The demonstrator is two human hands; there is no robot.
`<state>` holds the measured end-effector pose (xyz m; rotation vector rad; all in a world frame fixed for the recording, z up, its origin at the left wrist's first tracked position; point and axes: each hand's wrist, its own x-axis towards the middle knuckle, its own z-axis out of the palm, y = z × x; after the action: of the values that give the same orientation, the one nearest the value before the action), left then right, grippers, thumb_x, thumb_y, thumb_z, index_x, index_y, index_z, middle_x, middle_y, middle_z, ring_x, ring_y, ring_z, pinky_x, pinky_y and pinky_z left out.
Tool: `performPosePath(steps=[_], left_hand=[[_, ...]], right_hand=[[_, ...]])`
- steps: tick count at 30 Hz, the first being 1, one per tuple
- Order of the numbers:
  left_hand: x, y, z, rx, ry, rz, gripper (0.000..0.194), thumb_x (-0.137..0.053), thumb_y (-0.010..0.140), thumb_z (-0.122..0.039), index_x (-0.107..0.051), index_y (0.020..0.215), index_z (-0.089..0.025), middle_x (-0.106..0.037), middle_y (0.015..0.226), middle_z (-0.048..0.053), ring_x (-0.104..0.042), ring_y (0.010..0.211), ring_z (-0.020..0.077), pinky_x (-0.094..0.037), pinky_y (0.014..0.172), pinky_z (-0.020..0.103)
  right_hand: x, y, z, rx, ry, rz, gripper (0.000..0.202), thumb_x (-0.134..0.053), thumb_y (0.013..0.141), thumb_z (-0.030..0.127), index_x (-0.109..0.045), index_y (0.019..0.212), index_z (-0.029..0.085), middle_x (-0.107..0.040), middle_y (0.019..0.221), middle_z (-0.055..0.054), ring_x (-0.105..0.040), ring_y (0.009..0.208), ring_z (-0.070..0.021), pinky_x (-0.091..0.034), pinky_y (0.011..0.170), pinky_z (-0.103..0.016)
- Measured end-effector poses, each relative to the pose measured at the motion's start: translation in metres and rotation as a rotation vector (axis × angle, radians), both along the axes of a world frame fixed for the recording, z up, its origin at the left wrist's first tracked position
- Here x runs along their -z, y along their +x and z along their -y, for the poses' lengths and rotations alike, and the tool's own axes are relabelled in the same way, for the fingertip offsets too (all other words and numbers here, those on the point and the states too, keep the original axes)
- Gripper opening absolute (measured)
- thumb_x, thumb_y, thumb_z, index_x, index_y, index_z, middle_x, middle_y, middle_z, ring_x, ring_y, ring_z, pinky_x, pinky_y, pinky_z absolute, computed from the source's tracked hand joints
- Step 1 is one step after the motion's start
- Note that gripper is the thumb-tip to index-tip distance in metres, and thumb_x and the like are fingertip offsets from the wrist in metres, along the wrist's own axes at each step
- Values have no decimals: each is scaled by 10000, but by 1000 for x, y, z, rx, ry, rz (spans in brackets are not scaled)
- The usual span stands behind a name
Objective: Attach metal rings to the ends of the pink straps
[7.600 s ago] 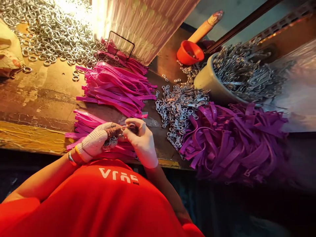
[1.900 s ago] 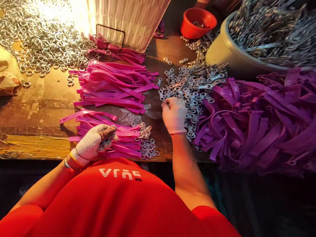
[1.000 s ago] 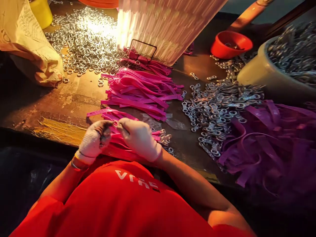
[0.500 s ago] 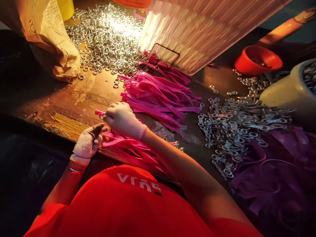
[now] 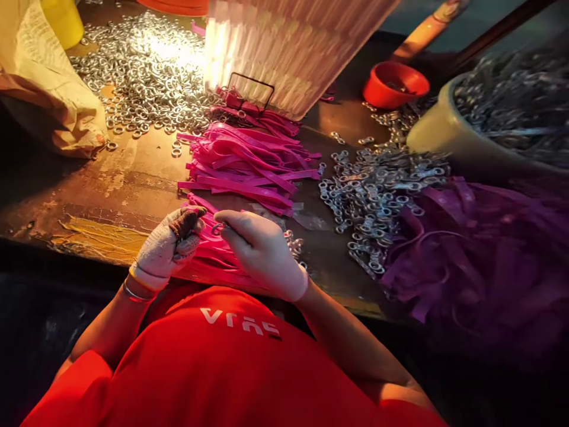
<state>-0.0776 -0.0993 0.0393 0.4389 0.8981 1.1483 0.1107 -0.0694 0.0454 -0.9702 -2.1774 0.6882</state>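
Observation:
My left hand (image 5: 166, 246), in a pale glove with dark fingertips, is pinched closed. A bit of pink strap (image 5: 191, 208) shows at its fingertips. Facing it, a small gap away, my right hand (image 5: 267, 252) in a white glove is closed, thumb against forefinger. A small metal ring (image 5: 217, 229) sticks out of that pinch; whether it joins a larger piece is hidden. Below and between the hands lie loose pink straps (image 5: 220, 255) near the table's front edge. Beyond them is a larger pile of pink straps (image 5: 249, 160).
A heap of metal rings (image 5: 146, 77) lies under bright light at the back left, beside a paper sack (image 5: 66, 101). A ribbed translucent panel (image 5: 284, 47) leans behind. Metal clips (image 5: 368, 190), a red bowl (image 5: 395, 86), a pale bucket (image 5: 444, 127) and purple straps (image 5: 471, 255) are on the right.
My right hand has drawn back to the right and nearer my body, away from the strap end. My left hand has come up and its fingers have closed. The view has shifted right.

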Motion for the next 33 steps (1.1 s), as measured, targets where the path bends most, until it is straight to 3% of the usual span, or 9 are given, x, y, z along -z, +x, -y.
performPosePath(steps=[3, 5, 10, 15, 18, 22, 26, 33], left_hand=[[-1, 18, 2, 153, 45, -218, 332, -653, 932, -414, -567, 737, -158, -391, 488, -72, -259, 362, 33, -209, 335, 151], [-3, 27, 4, 230, 67, -347, 382, -618, 944, -455, -534, 708, -166, -374, 471, -66, -276, 369, 44, -211, 346, 161], [-11, 36, 1, 334, 183, -685, 410, -593, 944, -470, -484, 675, -180, -418, 492, -54, -321, 402, 61, -243, 384, 190], [-8, 40, -10, 560, 610, -1085, 155, -656, 860, -261, -657, 743, -159, -646, 721, 9, -539, 658, 129, -413, 603, 219], [1, 45, -14, 604, 560, -1003, 153, -653, 861, -274, -698, 766, -164, -642, 685, 10, -545, 645, 139, -422, 616, 226], [8, 51, -12, 468, 342, -837, 308, -697, 863, -405, -646, 690, -157, -517, 532, -18, -407, 490, 97, -313, 486, 206], [10, 55, -7, 428, 467, -945, 243, -719, 858, -360, -708, 756, -140, -602, 642, -2, -445, 576, 105, -349, 545, 200], [16, 60, -14, 520, 556, -1026, 206, -659, 871, -290, -716, 737, -144, -644, 678, 10, -516, 658, 145, -393, 616, 214]], right_hand=[[-5, 11, 2, 53, 49, 253, 258, -492, 1022, 237, -659, 1209, 175, -741, 1034, -87, -654, 953, -212, -443, 821, -309], [-9, 15, 5, 77, 71, 436, 257, -453, 1030, 218, -654, 1182, 164, -732, 993, -88, -648, 912, -213, -404, 748, -304], [-14, 27, 15, 38, 160, 754, 267, -381, 1017, 161, -612, 1148, 141, -673, 868, -89, -603, 736, -206, -231, 585, -331], [-3, 41, 18, 18, 177, 731, 267, -357, 1025, 172, -606, 1119, 145, -677, 882, -102, -612, 765, -212, -231, 595, -337], [1, 47, 17, 98, 129, 653, 276, -389, 1014, 174, -612, 1173, 141, -709, 919, -104, -636, 808, -218, -299, 637, -330], [-7, 53, 18, 145, -14, 560, 370, -516, 989, 255, -532, 1345, 155, -743, 1053, -105, -680, 933, -234, -390, 723, -300], [-7, 57, 20, 162, -120, 685, 302, -544, 963, 290, -587, 1234, 164, -759, 889, -90, -710, 814, -254, -373, 645, -300], [18, 57, 22, 42, 61, 792, 323, -417, 999, 319, -626, 1047, 78, -724, 813, -179, -682, 744, -275, -294, 590, -335]])
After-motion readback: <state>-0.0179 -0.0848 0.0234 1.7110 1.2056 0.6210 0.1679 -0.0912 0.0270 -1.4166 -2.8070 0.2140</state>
